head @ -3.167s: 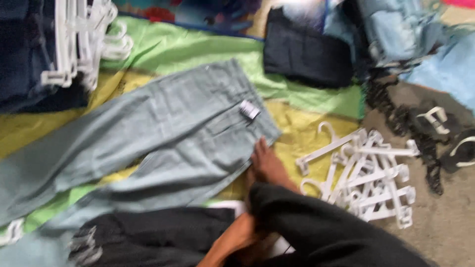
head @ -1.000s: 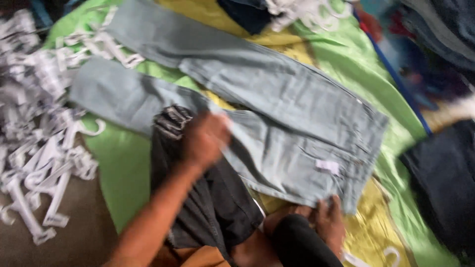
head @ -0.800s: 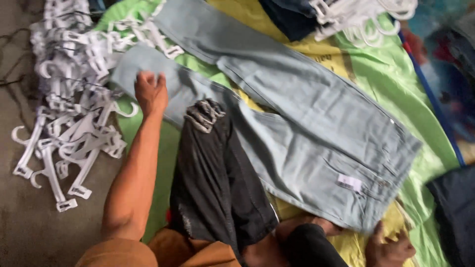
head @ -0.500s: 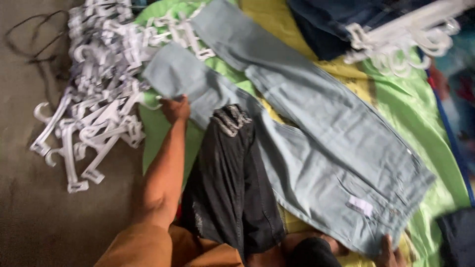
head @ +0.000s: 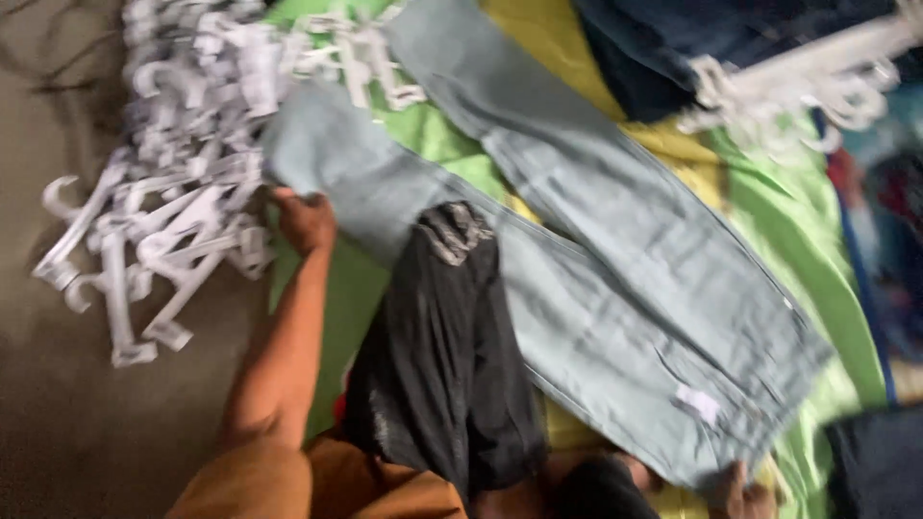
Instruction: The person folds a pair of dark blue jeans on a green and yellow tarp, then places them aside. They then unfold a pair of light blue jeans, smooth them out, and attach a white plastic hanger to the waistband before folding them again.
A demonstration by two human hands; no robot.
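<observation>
Light blue jeans (head: 615,288) lie spread on a green and yellow sheet (head: 779,221), legs pointing up-left. My left hand (head: 304,219) reaches out and grips the hem of the nearer leg beside the hanger pile. A black garment with a frayed end (head: 442,356) lies over that leg and down toward my lap. Only the fingers of my right hand (head: 746,498) show at the bottom edge, touching the jeans' waistband corner near a white tag (head: 698,402); its grip is cut off by the frame.
A heap of white plastic hangers (head: 173,202) covers the grey floor on the left. Dark blue jeans (head: 663,48) with more white hangers (head: 798,82) lie at the top right. Another dark garment (head: 880,466) sits at the bottom right.
My left hand left the black garment and reached out to the hem of the near jeans leg, where it stays. My right hand remains at the waistband. The view swung left.
</observation>
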